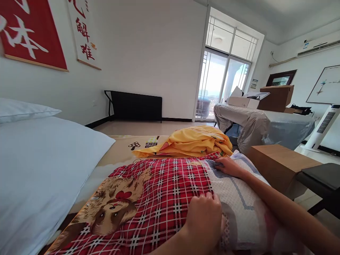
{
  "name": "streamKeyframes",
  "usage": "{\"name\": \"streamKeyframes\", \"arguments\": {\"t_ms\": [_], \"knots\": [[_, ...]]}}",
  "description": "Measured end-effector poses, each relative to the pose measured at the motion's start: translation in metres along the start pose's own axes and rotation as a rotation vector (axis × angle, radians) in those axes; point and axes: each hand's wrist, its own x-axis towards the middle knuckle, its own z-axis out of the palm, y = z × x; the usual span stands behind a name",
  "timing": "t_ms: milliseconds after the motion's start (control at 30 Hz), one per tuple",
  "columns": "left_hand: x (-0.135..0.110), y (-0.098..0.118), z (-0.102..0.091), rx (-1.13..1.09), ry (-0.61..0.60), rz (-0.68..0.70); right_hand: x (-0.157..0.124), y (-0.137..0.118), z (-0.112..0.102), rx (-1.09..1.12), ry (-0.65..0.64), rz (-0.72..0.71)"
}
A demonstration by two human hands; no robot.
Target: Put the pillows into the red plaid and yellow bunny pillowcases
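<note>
A red plaid cloth (162,191) printed with a brown dog lies spread in front of me. Along its right side is a white-and-grey patterned cloth (240,209). My left hand (204,212) is closed at the seam between the two, gripping the plaid cloth's edge; its fingertips are partly hidden. Farther off, my right hand (227,166) has its fingers bent onto the white-and-grey cloth near its far corner, pinching it. Just beyond both hands, a crumpled yellow cloth (199,140) lies in a heap.
White bedding (47,156) covers the left side, over a beige printed sheet (119,141). To the right stand a cardboard box (284,156), a black stool (321,177) and plastic-covered furniture (244,120). A folded black table (135,106) leans at the far wall.
</note>
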Motion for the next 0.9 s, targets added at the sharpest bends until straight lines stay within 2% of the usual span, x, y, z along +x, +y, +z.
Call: {"name": "streamKeyframes", "arguments": {"t_ms": [100, 200, 333, 500, 600, 733, 833, 900], "knots": [[0.017, -0.017, -0.021, 0.123, 0.16, -0.087, -0.018, -0.027, -0.014, -0.077, 0.108, -0.018], [0.031, -0.034, -0.033, 0.141, 0.234, -0.143, -0.04, -0.056, -0.027, -0.165, 0.279, -0.126], [0.037, -0.05, -0.044, 0.096, 0.243, -0.197, -0.066, -0.083, -0.035, -0.212, 0.447, -0.254], [0.038, -0.063, -0.06, 0.011, 0.194, -0.195, -0.082, -0.1, -0.04, -0.182, 0.519, -0.347], [0.037, -0.057, -0.065, -0.026, 0.234, -0.183, -0.085, -0.112, -0.041, -0.187, 0.546, -0.407], [0.032, -0.029, -0.063, -0.144, 0.34, -0.097, -0.083, -0.124, -0.04, -0.147, 0.563, -0.472], [0.031, -0.008, -0.059, -0.202, 0.373, 0.032, -0.079, -0.121, -0.036, -0.032, 0.654, -0.493], [0.03, -0.002, -0.058, -0.169, 0.379, 0.068, -0.076, -0.114, -0.033, 0.008, 0.686, -0.488]]}}
